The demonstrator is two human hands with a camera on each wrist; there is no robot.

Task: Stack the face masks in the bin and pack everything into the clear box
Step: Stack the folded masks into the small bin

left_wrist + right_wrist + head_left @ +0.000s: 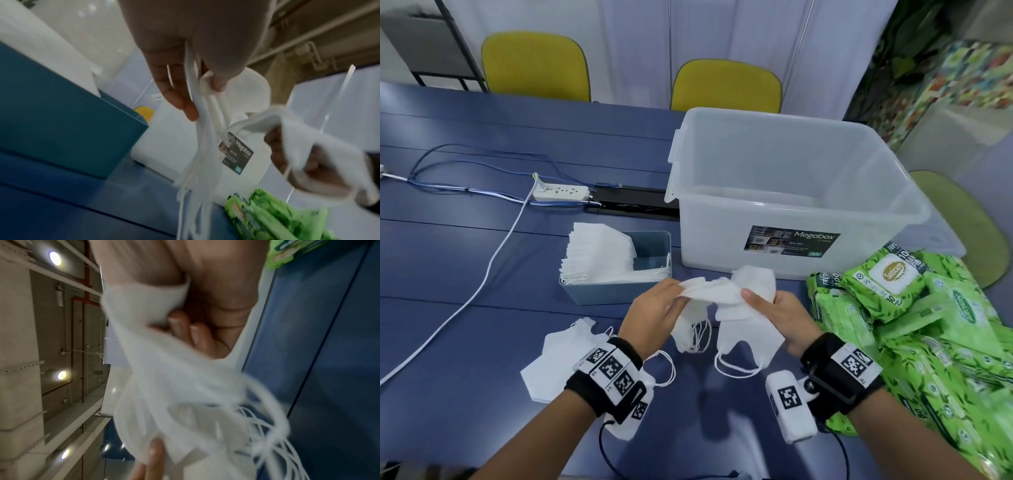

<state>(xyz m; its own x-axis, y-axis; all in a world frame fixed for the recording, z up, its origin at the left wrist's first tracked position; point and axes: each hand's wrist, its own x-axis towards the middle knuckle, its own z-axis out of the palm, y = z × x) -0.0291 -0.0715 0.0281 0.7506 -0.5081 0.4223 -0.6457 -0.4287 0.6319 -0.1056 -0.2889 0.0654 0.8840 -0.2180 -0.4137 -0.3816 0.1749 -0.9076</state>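
Head view shows the left hand [654, 310] and right hand [779, 313] both pinching loose face masks [726, 291] above the table; many already stand in the blue bin [619, 294], more lie loose, and the clear box [791, 192] holds nothing yet.

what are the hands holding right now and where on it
Both hold a bunch of white face masks above the table: left hand pinches its left end, right hand grips the right side, ear loops hanging below.

Head cam looks down at table [482, 274]; wrist cams close, upward, share masks [207, 146].
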